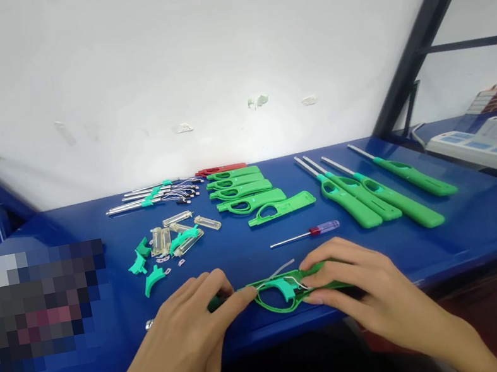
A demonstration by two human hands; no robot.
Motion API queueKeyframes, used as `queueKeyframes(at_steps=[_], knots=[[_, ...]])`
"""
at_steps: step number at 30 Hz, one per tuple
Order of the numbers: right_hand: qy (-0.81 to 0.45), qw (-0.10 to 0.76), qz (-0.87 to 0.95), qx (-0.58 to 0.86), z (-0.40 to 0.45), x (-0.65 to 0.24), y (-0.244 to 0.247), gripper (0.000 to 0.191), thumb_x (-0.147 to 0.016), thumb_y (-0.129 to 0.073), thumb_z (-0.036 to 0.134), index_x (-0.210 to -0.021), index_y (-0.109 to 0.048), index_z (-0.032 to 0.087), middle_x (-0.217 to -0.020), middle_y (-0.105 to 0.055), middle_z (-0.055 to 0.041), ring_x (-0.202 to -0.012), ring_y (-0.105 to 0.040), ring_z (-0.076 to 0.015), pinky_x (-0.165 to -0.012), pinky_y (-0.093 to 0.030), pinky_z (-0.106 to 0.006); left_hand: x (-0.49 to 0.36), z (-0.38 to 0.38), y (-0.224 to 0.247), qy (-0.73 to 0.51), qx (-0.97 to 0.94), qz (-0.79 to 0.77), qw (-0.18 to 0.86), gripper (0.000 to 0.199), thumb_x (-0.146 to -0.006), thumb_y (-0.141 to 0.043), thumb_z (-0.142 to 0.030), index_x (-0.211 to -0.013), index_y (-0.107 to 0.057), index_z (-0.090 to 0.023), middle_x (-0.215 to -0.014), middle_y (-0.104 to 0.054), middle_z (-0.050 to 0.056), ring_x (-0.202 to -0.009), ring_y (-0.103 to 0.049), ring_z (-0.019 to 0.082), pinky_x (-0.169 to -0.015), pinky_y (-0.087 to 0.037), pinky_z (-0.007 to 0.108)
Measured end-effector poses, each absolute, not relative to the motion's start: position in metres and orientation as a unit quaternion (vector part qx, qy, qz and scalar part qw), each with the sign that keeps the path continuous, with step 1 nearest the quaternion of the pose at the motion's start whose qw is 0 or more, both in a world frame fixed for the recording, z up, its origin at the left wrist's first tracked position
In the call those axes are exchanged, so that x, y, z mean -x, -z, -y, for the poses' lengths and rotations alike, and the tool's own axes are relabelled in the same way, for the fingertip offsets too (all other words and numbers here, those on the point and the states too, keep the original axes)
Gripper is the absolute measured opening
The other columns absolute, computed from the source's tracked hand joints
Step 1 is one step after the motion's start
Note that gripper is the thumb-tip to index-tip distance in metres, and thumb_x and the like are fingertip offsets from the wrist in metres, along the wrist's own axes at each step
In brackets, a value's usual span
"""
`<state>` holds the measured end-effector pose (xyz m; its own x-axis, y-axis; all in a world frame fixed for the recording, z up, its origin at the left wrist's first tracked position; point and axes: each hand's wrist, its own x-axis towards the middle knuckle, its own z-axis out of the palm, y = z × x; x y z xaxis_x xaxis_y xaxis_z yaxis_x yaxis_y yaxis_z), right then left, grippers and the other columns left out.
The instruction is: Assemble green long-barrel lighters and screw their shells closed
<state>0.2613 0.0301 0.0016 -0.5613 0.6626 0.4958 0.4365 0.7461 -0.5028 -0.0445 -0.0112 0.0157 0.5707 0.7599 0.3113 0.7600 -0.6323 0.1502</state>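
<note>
At the table's front edge lies an open green lighter housing [263,304] with a teal trigger [287,287] seated inside. My left hand [193,321] is closed round its front end, thumb pressed near the trigger opening. A metal tube tip [149,324] sticks out to the left of that hand. My right hand [365,277] grips the handle end, its fingertips pinching close to a thin white wire beside the trigger. A pale, thin tube [283,268] rises loose from the housing between both hands. What lies under the right fingers is hidden.
Behind my hands lies a screwdriver [324,228]. Finished-looking green lighters [387,196] are at right, housing halves [251,200] at centre back. Metal tubes with wires [136,204], clear fuel tanks [208,222] and loose triggers [154,281] lie left. A pixelated area covers the far left.
</note>
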Motion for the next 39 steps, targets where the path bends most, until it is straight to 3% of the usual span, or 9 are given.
queueKeyframes(at_steps=[8, 24, 33, 39], knots=[[-0.167, 0.346, 0.866, 0.319, -0.0304, -0.2609, -0.0008, 0.005, -0.104, -0.070, 0.023, -0.104, -0.073, 0.026, -0.112, -0.074, -0.0025, -0.103, -0.071, -0.0191, -0.090, -0.057, -0.033, 0.0420, 0.0078, -0.0135, 0.172, 0.885, 0.433, 0.010, 0.075, -0.086, -0.036, 0.011, -0.144, -0.057, -0.032, -0.119, -0.063, 0.006, -0.102, -0.064, 0.022, -0.088, -0.054, 0.035], [-0.175, 0.344, 0.866, 0.317, -0.0308, -0.2618, 0.0005, 0.006, -0.104, -0.070, 0.023, -0.106, -0.073, 0.028, -0.114, -0.074, -0.0009, -0.104, -0.070, -0.0178, -0.092, -0.055, -0.032, 0.0388, 0.0066, -0.0196, 0.162, 0.890, 0.427, 0.012, 0.064, -0.087, -0.035, 0.010, -0.133, -0.059, -0.029, -0.109, -0.061, 0.006, -0.090, -0.063, 0.022, -0.076, -0.052, 0.033], [-0.175, 0.348, 0.863, 0.322, -0.0307, -0.2618, 0.0030, 0.006, -0.104, -0.070, 0.022, -0.105, -0.073, 0.028, -0.113, -0.073, -0.0008, -0.104, -0.069, -0.0178, -0.091, -0.054, -0.032, 0.0376, 0.0066, -0.0188, 0.160, 0.881, 0.446, -0.008, 0.069, -0.087, -0.035, 0.011, -0.138, -0.056, -0.030, -0.114, -0.060, 0.006, -0.099, -0.064, 0.023, -0.082, -0.052, 0.034], [-0.164, 0.340, 0.863, 0.335, -0.0301, -0.2610, 0.0039, 0.005, -0.105, -0.068, 0.026, -0.106, -0.072, 0.029, -0.115, -0.073, -0.0015, -0.105, -0.069, -0.0196, -0.092, -0.055, -0.034, 0.0395, 0.0070, -0.0162, 0.151, 0.879, 0.452, -0.003, 0.067, -0.087, -0.035, 0.009, -0.136, -0.057, -0.031, -0.113, -0.060, 0.007, -0.093, -0.064, 0.025, -0.079, -0.053, 0.037]])
